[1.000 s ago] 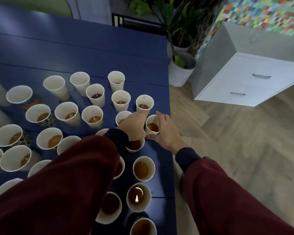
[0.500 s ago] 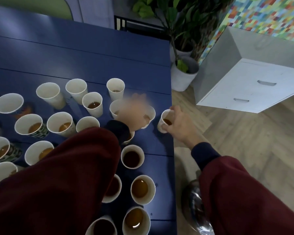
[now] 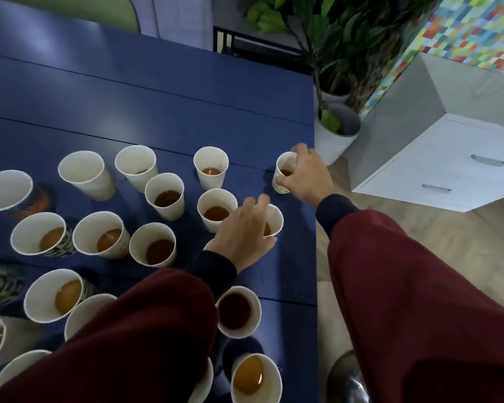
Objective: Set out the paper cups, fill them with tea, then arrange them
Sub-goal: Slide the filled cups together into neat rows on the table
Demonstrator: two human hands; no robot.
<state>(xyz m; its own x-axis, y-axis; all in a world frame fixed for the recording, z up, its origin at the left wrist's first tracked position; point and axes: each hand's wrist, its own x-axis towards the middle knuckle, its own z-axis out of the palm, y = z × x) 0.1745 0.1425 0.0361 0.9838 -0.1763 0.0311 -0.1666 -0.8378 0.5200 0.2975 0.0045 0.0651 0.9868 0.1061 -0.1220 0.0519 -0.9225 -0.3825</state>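
Note:
Many white paper cups stand on the blue table [image 3: 157,106], most holding brown tea, such as a filled cup [image 3: 165,196] and another [image 3: 211,167]. Two cups at the back, one [image 3: 85,173] and the other [image 3: 136,164], look empty. My right hand [image 3: 306,175] grips a tea cup [image 3: 282,170] standing near the table's right edge. My left hand [image 3: 245,234] wraps around the left side of another tea cup [image 3: 275,221], fingers over its far rim and thumb on the near side. My sleeves hide several cups close to me.
The table's right edge runs close beside both hands. Beyond it are white plant pots [image 3: 336,132], a white drawer cabinet [image 3: 448,158] and wooden floor. A shiny metal object [image 3: 349,382] sits low by my right arm. Patterned cups [image 3: 41,237] stand at the left.
My right hand has carried its cup away from me along the right edge. My left hand left the cup it touched and now holds one farther up the table.

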